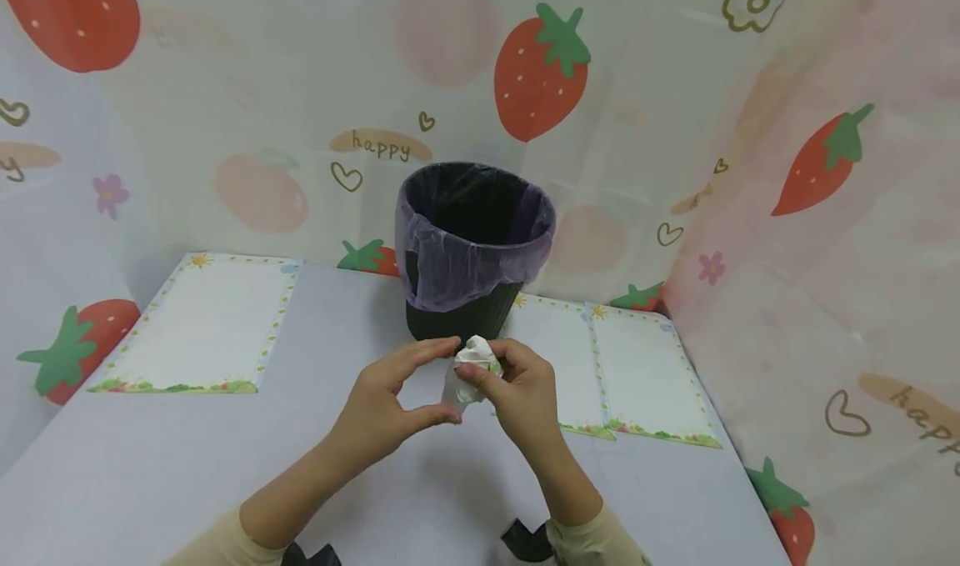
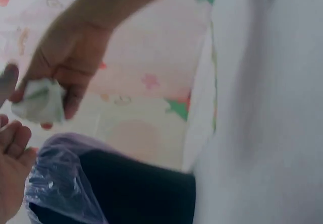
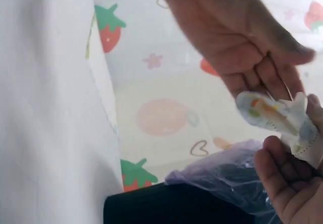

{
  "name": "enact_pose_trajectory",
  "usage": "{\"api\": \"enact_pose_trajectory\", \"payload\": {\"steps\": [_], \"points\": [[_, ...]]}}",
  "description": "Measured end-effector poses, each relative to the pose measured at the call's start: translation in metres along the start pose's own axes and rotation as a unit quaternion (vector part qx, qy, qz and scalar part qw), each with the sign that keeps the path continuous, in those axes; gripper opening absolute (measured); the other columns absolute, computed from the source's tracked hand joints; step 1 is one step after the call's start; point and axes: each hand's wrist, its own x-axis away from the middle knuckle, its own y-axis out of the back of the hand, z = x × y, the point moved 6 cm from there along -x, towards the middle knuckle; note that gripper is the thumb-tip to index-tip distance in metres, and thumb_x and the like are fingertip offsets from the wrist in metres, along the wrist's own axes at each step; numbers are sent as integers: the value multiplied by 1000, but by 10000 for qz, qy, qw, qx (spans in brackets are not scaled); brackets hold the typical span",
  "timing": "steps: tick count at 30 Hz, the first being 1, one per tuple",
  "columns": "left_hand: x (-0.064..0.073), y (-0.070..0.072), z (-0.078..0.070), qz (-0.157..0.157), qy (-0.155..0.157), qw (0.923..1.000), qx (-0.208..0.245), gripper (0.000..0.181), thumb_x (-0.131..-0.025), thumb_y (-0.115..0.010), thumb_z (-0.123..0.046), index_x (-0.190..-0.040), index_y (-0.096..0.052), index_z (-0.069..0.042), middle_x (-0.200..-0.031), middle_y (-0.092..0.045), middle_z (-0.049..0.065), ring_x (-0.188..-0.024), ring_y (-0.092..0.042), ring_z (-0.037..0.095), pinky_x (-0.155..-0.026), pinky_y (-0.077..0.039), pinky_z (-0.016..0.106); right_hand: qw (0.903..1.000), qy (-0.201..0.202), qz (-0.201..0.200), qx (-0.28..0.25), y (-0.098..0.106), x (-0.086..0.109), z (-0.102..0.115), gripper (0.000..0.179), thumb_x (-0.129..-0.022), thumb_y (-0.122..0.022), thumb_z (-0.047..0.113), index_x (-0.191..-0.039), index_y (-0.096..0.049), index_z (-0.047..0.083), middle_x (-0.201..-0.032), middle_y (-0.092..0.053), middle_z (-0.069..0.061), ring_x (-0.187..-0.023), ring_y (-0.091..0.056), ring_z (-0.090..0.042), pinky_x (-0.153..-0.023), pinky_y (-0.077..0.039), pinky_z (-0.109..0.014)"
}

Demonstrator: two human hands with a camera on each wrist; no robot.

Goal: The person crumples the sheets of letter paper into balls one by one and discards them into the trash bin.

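Observation:
In the head view a crumpled piece of white paper (image 1: 477,356) is held in front of the bin, and its printed coloured patches show in the right wrist view. My right hand (image 1: 528,393) pinches it between thumb and fingers. My left hand (image 1: 378,403) is at its left side, thumb and fingers spread apart. In the right wrist view the left fingers (image 3: 267,75) reach behind the paper (image 3: 277,117), the thumb standing well away. A black bin (image 1: 450,323) with a purple liner bag (image 1: 457,270) over its rim stands just beyond both hands.
A white sheet with a decorated border (image 1: 198,324) lies on the left of the white table (image 1: 300,483). Two similar bordered sheets (image 1: 648,374) overlap at the right, partly behind the bin and right hand. Strawberry-printed curtains (image 1: 637,91) enclose the back and sides.

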Motion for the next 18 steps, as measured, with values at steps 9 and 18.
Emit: {"api": "enact_pose_trajectory", "payload": {"steps": [9, 18], "points": [[-2, -6, -2, 572, -1135, 9909, -439, 100, -68, -93, -22, -155, -45, -11, -158, -48, 5, -144, -46, 20, -115, -40, 26, 9729, -1215, 398, -1928, -11, 4, -12, 35, -94, -75, 17, -105, -69, -16, -90, -74, 2, -81, -65, -11, -70, -56, -22], [2, -7, -10, 19, -1430, 9891, 351, 87, -62, -96, -8, -140, -59, -3, -139, -63, 14, -134, -56, 20, -112, -45, 29, 9665, -1018, 779, -2224, -26, 14, -5, 43, -98, -71, 19, -107, -66, -23, -89, -78, 3, -86, -70, -12, -70, -56, -23]]}}
